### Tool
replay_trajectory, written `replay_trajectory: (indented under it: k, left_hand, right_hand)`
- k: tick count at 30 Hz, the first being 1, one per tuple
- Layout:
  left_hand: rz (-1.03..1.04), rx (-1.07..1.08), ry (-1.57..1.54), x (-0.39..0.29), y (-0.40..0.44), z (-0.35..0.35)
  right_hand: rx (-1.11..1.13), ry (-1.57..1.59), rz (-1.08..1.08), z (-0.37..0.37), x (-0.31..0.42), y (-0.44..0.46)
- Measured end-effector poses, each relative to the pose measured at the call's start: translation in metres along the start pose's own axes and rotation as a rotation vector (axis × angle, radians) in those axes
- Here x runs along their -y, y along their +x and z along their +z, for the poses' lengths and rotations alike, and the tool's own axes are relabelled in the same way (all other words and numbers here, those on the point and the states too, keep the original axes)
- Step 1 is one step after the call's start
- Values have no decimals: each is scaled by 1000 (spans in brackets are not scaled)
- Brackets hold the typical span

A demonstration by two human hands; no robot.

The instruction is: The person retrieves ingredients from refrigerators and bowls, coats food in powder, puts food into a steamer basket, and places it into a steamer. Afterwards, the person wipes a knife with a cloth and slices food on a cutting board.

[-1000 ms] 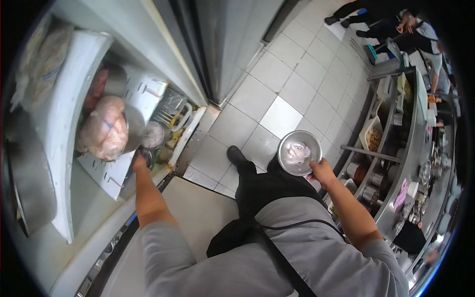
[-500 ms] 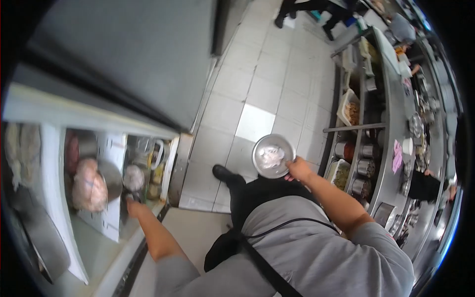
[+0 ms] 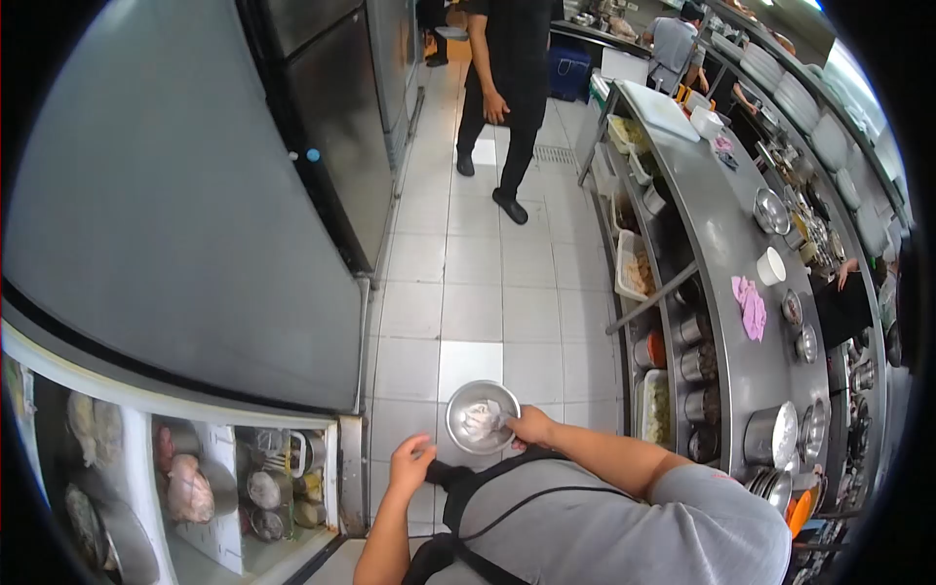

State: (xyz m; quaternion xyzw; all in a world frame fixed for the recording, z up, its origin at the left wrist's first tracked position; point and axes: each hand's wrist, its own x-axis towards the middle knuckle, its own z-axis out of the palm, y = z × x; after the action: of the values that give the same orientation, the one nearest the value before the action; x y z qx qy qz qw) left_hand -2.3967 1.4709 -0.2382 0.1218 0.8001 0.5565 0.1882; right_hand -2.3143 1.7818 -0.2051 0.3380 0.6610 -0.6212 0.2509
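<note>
My right hand [image 3: 532, 427] grips the right rim of a round metal bowl [image 3: 454, 429], thumb inside, held over the floor in front of me. A pale, whitish lump [image 3: 480, 417] lies in the bowl; I cannot make out its kind. To the left of the bowl, my left hand [image 3: 413, 456] is raised in the air with loosely curved fingers and nothing visible in it. Left of that hand is the open fridge compartment [image 3: 234, 561]. Inside are a clear bag of pinkish meat [image 3: 189, 490] and a wrapped round container [image 3: 263, 488].
Tall grey fridge doors [image 3: 175, 195] line the left. A steel counter [image 3: 717, 229] runs along the right, with a pink cloth [image 3: 750, 308], a white tub [image 3: 771, 265] and metal bowls. Ahead, a person in black [image 3: 512, 78] stands on the tiled floor [image 3: 473, 263].
My left hand has come out of the fridge compartment and moved right, nearer the bowl. The view has tilted up. The person in black appears closer.
</note>
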Motion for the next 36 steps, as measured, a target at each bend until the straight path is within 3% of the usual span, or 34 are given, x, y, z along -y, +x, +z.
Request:
replay_trajectory:
  k: [2,5,7,8,10,12,17,22,31,36]
  left_hand:
    - [-367,-139,-24,50,-18,16]
    - [-722,-337,-38,207,-96,53]
    - [-471,384,1069,214,-161,80]
    - [-524,433,1084,203,-184,100]
    - [-772,261,845,175,-203,126]
    - [-862,130,708,149,-202,142]
    - [-804,22,611,102,-154,168]
    - [-698,46,633,64,-82,175]
    - [-550,237,779,31,40,167]
    - [-429,388,911,20,97,139]
  right_hand:
    - [-1,-19,54,-46,-11,-9]
    - [-68,29,68,-117,-48,-12]
    - [-104,35,86,-169,-73,-20]
    - [-147,65,86,-193,-84,-26]
    - [-193,94,77,-238,-112,-34]
    - [-349,211,175,-277,-148,-32]
    - [-385,277,193,-349,-179,-42]
    - [-434,493,198,-370,-188,-28]
    - [-521,677,173,-352,-142,-47]
    - [-683,795,157,-335,-164,-63]
